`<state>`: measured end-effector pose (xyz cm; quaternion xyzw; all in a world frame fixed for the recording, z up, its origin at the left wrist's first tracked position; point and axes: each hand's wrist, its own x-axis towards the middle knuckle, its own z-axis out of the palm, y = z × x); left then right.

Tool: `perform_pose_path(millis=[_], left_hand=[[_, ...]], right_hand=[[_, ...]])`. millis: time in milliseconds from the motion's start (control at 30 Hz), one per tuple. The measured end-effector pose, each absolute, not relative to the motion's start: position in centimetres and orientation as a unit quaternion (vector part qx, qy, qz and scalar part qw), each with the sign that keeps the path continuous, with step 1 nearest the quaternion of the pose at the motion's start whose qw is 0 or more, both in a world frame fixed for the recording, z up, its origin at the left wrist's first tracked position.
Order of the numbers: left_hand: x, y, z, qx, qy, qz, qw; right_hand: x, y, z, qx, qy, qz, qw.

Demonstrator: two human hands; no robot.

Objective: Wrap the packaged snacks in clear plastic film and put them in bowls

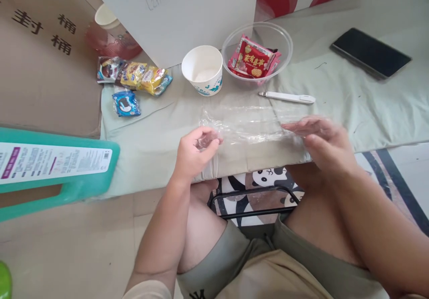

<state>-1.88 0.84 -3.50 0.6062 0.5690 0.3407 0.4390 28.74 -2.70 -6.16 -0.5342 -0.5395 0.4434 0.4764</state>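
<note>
A clear plastic bag lies stretched flat across the pale green cloth in front of me. At its left end, my left hand is closed with thumb and fingers around the crumpled edge. My right hand is at the other end, its fingers stretched out and the thumb apart, the fingertips over or touching the plastic. Just beyond the bag lies a white utility knife. A white paper cup with a blue pattern stands upright behind it, beside a clear plastic bowl holding red and pink snack packets.
Several small snack packets and a blue packet sit at the left. Nearby are a cardboard box and a teal container. A white box stands behind. A black phone lies at the right.
</note>
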Motion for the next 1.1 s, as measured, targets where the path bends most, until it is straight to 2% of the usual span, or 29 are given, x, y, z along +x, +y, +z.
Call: perform_pose_path(millis=[100,267,400,533,733,933,1100], left_hand=[[-2.0,1.8,-4.2,0.528,0.561,0.427,0.473],[-2.0,3.0,-5.5,0.444,0.582,0.468,0.495],[-2.1,3.5,-6.4,0.453,0.603,0.460,0.469],[-2.5,3.8,-7.2,0.485,0.635,0.433,0.418],[-2.6,4.0,-7.1,0.482,0.640,0.453,0.390],[-2.8,4.0,-7.4,0.522,0.633,0.448,0.356],[-2.6,3.8,-7.0,0.527,0.662,0.400,0.352]], right_hand=[[28.7,-3.3,-6.8,-0.523,-0.603,0.420,0.432],[27.0,-2.4,-7.3,-0.558,-0.572,0.377,0.467],[26.4,-1.2,-7.4,-0.603,-0.543,0.389,0.436],[26.5,-0.6,-7.4,-0.658,-0.535,0.343,0.403],[26.4,-1.7,-7.3,-0.642,-0.559,0.369,0.372],[25.8,-1.9,-7.7,-0.635,-0.510,0.359,0.456],[26.3,-1.9,-7.4,-0.680,-0.538,0.324,0.378]])
